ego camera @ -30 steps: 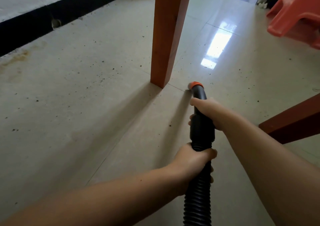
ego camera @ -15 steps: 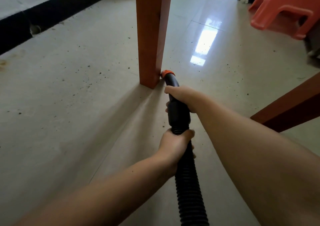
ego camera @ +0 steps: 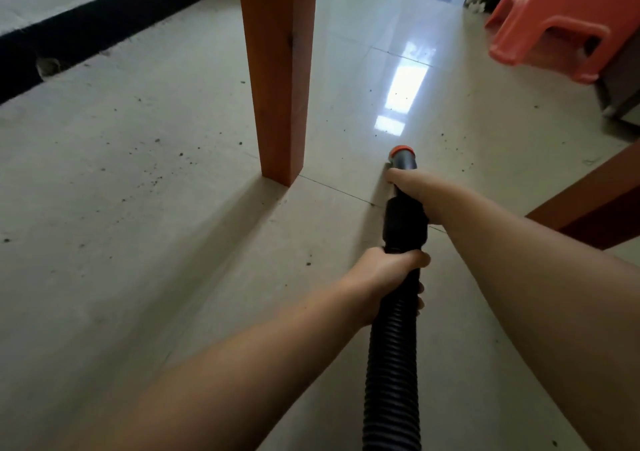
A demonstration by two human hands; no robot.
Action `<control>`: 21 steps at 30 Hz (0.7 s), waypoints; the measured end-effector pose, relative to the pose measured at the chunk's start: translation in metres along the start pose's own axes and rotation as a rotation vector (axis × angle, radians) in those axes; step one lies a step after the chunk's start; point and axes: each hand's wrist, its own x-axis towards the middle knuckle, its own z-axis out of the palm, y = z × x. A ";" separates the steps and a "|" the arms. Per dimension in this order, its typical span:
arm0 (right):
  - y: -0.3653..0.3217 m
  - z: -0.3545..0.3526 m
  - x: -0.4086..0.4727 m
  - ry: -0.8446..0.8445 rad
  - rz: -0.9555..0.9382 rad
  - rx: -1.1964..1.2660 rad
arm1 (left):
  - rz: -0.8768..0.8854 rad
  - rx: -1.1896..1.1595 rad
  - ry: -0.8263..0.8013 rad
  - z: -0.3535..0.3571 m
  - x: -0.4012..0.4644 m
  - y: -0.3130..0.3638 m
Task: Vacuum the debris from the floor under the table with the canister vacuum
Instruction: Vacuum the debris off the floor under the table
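A black ribbed vacuum hose (ego camera: pixel 393 364) runs from the bottom edge up to a black nozzle with an orange tip (ego camera: pixel 402 152), low over the tiled floor. My right hand (ego camera: pixel 414 192) grips the nozzle just behind the tip. My left hand (ego camera: pixel 388 275) holds the hose where the ribs meet the smooth cuff. Dark debris specks (ego camera: pixel 156 159) lie scattered left of the wooden table leg (ego camera: pixel 278 69), with a few more specks (ego camera: pixel 450 142) right of the nozzle. The nozzle tip is to the right of the table leg, apart from it.
A second wooden table leg (ego camera: pixel 595 201) slants in at the right edge. An orange plastic stool (ego camera: pixel 554 24) stands at the back right beside a dark object. A black baseboard (ego camera: pixel 104 24) lines the wall on the left. A bright light reflection lies on the tiles ahead.
The nozzle tip has moved away from the foot of the table leg and to the right, onto the tiles near the reflection. Both hands keep their grip on the hose.
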 end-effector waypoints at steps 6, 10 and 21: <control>0.018 -0.019 -0.011 -0.149 0.035 0.021 | 0.034 -0.029 -0.067 0.029 -0.008 -0.018; 0.026 -0.033 -0.005 0.004 0.041 0.083 | -0.012 0.029 -0.101 0.029 0.004 -0.006; 0.080 -0.049 -0.008 0.322 0.170 0.069 | -0.147 0.143 -0.246 0.034 0.015 -0.028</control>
